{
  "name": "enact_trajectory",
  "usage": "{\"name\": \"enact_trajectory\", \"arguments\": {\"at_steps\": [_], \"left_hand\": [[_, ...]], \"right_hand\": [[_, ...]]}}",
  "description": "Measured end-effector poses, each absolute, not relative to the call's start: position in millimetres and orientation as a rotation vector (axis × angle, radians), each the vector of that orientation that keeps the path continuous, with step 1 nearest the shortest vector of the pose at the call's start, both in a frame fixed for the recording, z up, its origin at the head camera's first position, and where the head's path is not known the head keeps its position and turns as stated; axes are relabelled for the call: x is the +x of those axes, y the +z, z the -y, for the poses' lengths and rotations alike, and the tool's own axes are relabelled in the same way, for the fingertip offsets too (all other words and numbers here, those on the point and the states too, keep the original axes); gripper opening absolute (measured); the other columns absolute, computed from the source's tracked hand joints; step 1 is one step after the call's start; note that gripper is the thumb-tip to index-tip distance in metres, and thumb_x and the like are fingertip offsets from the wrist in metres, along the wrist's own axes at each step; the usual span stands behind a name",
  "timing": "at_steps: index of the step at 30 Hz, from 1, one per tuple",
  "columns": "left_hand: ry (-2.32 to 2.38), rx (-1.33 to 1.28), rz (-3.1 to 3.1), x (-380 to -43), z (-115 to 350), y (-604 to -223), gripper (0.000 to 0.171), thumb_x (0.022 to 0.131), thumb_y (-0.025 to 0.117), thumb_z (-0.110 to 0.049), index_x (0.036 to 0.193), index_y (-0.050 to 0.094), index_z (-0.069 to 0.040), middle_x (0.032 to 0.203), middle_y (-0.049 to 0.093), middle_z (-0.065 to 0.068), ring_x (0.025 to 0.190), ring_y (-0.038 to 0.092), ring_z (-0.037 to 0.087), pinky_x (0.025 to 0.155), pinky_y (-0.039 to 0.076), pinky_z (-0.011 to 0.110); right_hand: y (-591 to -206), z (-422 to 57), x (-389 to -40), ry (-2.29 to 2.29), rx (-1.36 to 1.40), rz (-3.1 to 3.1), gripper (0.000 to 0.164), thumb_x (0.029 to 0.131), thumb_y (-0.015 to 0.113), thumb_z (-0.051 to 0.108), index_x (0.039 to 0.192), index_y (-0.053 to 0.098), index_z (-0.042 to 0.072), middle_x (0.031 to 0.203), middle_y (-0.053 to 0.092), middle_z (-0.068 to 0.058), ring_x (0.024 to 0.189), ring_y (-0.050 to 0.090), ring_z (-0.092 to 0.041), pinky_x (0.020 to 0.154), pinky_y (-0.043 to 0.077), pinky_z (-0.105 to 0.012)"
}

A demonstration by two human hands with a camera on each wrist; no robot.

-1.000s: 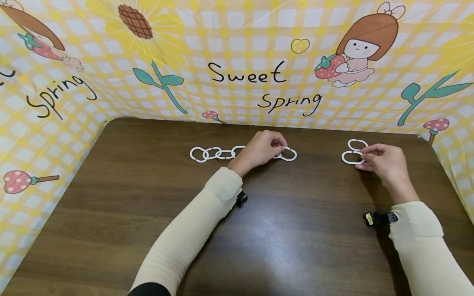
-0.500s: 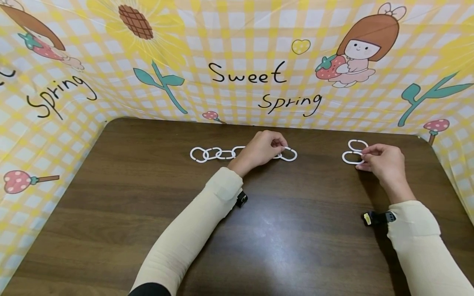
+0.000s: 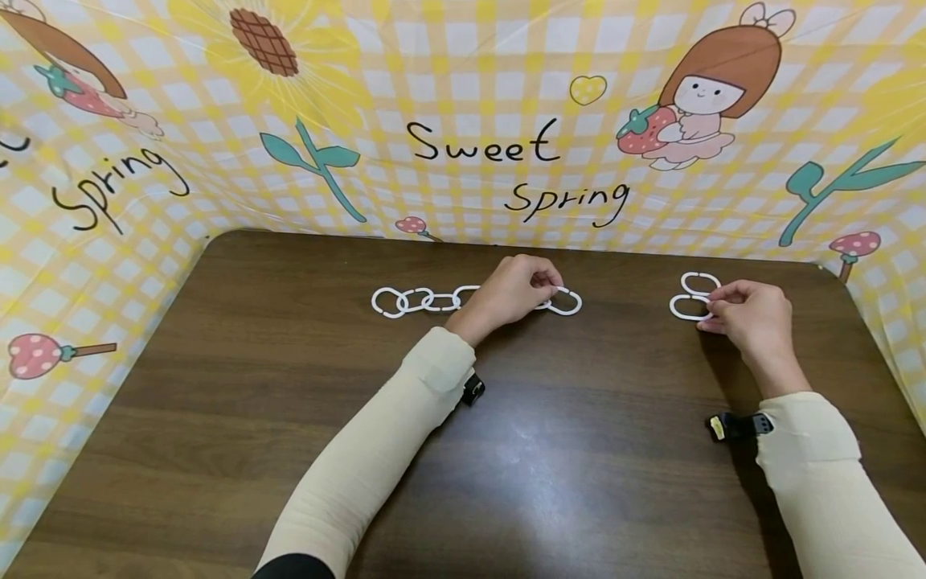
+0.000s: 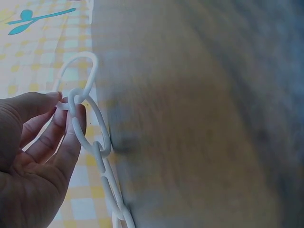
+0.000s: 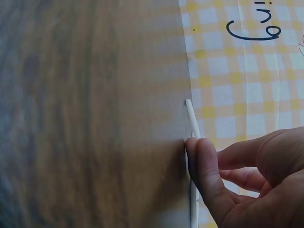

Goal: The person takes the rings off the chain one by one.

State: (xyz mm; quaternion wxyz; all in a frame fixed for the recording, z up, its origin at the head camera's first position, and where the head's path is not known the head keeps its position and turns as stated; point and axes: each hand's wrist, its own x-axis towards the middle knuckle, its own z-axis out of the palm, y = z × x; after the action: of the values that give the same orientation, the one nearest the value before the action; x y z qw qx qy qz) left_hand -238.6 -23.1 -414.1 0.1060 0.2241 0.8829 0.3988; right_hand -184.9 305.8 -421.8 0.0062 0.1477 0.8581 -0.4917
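Note:
A chain of several white plastic links (image 3: 440, 309) lies along the back of the table in the head view, partly covered by my left hand (image 3: 510, 291). That hand pinches the link at the chain's right end (image 4: 96, 64) between thumb and fingers; the left wrist view shows it threaded with its neighbour. Farther right, my right hand (image 3: 760, 322) pinches the right side of a white link (image 3: 673, 306) on the table. Just behind it lies a second white link (image 3: 683, 283); whether these two touch is unclear. In the right wrist view my fingertips hide part of the held link (image 5: 192, 118).
The dark wooden table (image 3: 289, 418) ends at the back against a yellow checked cloth (image 3: 470, 80), which also hangs along both sides. A small black device is strapped at each wrist, over the pale sleeves.
My right forearm has shifted very slightly left since the first frame. Both hands keep their holds, and the links lie almost exactly as before.

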Motion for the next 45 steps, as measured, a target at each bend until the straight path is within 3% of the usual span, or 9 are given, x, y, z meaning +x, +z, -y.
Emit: {"name": "enact_trajectory", "arguments": {"at_steps": [4, 8, 11, 19, 26, 30, 34, 45], "left_hand": [[1.181, 0.656, -2.595, -239, 24, -414, 0.011, 0.101, 0.068, -0.011, 0.104, 0.078, -0.007, 0.096, 0.072, 0.003, 0.09, 0.062, 0.013, 0.079, 0.049, 0.021], [1.188, 0.653, -2.588, -238, 24, -413, 0.011, 0.101, 0.068, -0.011, 0.104, 0.078, -0.007, 0.096, 0.072, 0.003, 0.09, 0.062, 0.014, 0.079, 0.048, 0.021], [1.19, 0.653, -2.586, -237, 24, -412, 0.011, 0.101, 0.068, -0.011, 0.104, 0.078, -0.007, 0.096, 0.072, 0.003, 0.09, 0.062, 0.014, 0.08, 0.048, 0.021], [1.173, 0.659, -2.593, -236, 24, -411, 0.011, 0.101, 0.068, -0.01, 0.104, 0.078, -0.007, 0.096, 0.072, 0.003, 0.09, 0.062, 0.013, 0.08, 0.048, 0.021], [1.169, 0.655, -2.587, -236, 24, -410, 0.011, 0.101, 0.067, -0.01, 0.105, 0.077, -0.006, 0.095, 0.071, 0.003, 0.09, 0.062, 0.013, 0.08, 0.048, 0.022], [1.166, 0.649, -2.587, -236, 25, -411, 0.011, 0.101, 0.067, -0.009, 0.105, 0.077, -0.006, 0.095, 0.071, 0.003, 0.089, 0.062, 0.014, 0.08, 0.048, 0.022], [1.158, 0.641, -2.592, -236, 25, -410, 0.012, 0.101, 0.066, -0.008, 0.105, 0.076, -0.005, 0.095, 0.07, 0.004, 0.089, 0.061, 0.014, 0.08, 0.048, 0.023], [1.14, 0.631, -2.616, -234, 26, -408, 0.011, 0.1, 0.065, -0.006, 0.104, 0.075, -0.002, 0.094, 0.07, 0.006, 0.088, 0.061, 0.015, 0.078, 0.049, 0.023]], "right_hand": [[-422, -307, -186, -1.573, 0.471, -2.675, 0.008, 0.1, 0.06, -0.007, 0.099, 0.067, -0.005, 0.066, 0.063, 0.018, 0.055, 0.068, -0.002, 0.059, 0.061, -0.025], [-422, -307, -186, -1.61, 0.48, -2.656, 0.021, 0.099, 0.061, -0.009, 0.086, 0.07, 0.005, 0.065, 0.063, 0.017, 0.055, 0.069, -0.002, 0.059, 0.061, -0.026], [-422, -307, -187, -1.619, 0.484, -2.649, 0.022, 0.098, 0.062, -0.009, 0.084, 0.07, 0.006, 0.065, 0.064, 0.017, 0.055, 0.069, -0.003, 0.059, 0.062, -0.026], [-422, -307, -187, -1.602, 0.497, -2.642, 0.017, 0.098, 0.061, -0.01, 0.089, 0.068, 0.002, 0.065, 0.063, 0.017, 0.055, 0.068, -0.001, 0.059, 0.061, -0.025], [-420, -308, -186, -1.646, 0.487, -2.607, 0.021, 0.099, 0.059, -0.009, 0.087, 0.069, 0.005, 0.065, 0.064, 0.015, 0.056, 0.069, -0.002, 0.06, 0.061, -0.025], [-418, -305, -184, -1.625, 0.468, -2.612, 0.01, 0.101, 0.057, -0.007, 0.1, 0.067, -0.005, 0.068, 0.064, 0.017, 0.058, 0.07, -0.001, 0.062, 0.062, -0.025], [-413, -299, -180, -1.577, 0.429, -2.649, 0.02, 0.103, 0.055, -0.003, 0.118, 0.059, -0.016, 0.073, 0.062, 0.02, 0.061, 0.069, 0.002, 0.065, 0.062, -0.024], [-399, -265, -178, -1.598, 0.196, -2.678, 0.023, 0.102, 0.056, -0.003, 0.119, 0.06, -0.017, 0.082, 0.063, 0.012, 0.062, 0.07, 0.002, 0.065, 0.062, -0.025]]}}
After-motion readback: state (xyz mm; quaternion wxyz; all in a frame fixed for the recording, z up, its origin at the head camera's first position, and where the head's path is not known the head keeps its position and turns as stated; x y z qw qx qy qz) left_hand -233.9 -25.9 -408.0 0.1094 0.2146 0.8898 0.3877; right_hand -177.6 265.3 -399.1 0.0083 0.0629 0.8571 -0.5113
